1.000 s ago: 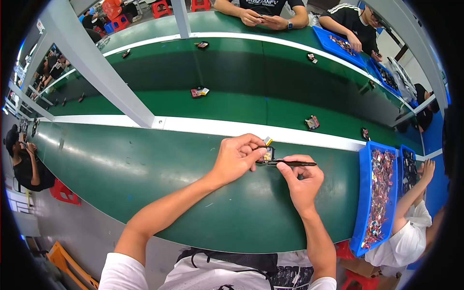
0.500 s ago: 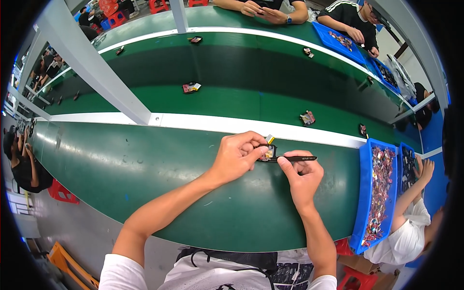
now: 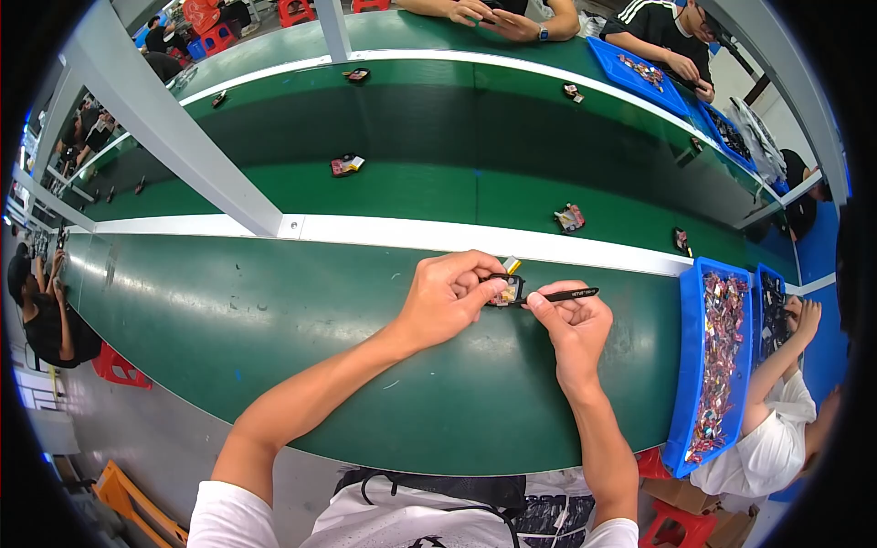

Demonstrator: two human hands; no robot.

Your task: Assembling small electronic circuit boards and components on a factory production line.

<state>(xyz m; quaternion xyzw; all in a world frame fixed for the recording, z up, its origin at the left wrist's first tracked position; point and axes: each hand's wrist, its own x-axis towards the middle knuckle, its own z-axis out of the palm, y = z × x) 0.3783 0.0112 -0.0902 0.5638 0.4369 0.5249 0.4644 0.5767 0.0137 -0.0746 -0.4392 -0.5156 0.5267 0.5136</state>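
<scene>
My left hand (image 3: 443, 297) pinches a small black plastic housing (image 3: 520, 290) with a circuit board inside, just above the green worktop (image 3: 384, 393). A small silver and yellow piece (image 3: 512, 265), which looks like a battery, sticks out at the housing's far side. Between the thumb and fingers of my right hand (image 3: 577, 333) is a pair of black tweezers (image 3: 577, 294). Their tips point left and reach the right edge of the housing; the exact contact is too small to make out.
A blue bin (image 3: 681, 384) of small reddish parts stands at the right, beside another blue bin (image 3: 772, 306) of black parts. Beyond the white rail (image 3: 393, 240), a green conveyor belt (image 3: 429, 196) carries several assemblies (image 3: 569, 217). A co-worker's hand (image 3: 804, 315) is at the far right.
The assemblies on the belt have shifted left. My right hand has turned the tweezers slightly, their rear end now a little higher. My left hand keeps its hold on the housing.
</scene>
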